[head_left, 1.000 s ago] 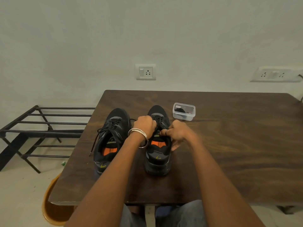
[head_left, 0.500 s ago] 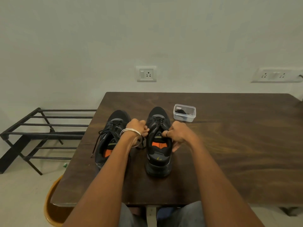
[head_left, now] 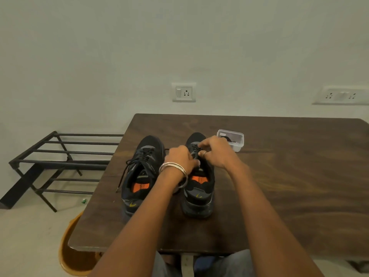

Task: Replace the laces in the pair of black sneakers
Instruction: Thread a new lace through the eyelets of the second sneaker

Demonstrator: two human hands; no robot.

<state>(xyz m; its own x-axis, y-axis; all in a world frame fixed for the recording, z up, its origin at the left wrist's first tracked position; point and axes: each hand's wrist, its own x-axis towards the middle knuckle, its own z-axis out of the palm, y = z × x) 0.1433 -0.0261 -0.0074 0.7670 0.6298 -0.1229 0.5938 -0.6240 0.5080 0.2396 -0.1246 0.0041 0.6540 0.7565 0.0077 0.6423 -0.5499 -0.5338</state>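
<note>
Fingers [head_left: 201,145] of both the left hand [head_left: 179,157] and right hand [head_left: 216,151] curl, pinching the right sneaker's [head_left: 198,188] lace [head_left: 195,150].

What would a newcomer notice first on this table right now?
Both hands, the left hand and the right hand, meet over the laces of the right sneaker at the table's middle. Beside it, the left sneaker trails a loose lace, and a small clear container sits just behind.

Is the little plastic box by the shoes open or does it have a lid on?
Open. The clear plastic box shows a bare rim with no lid over it, and something dark lies inside.
</note>
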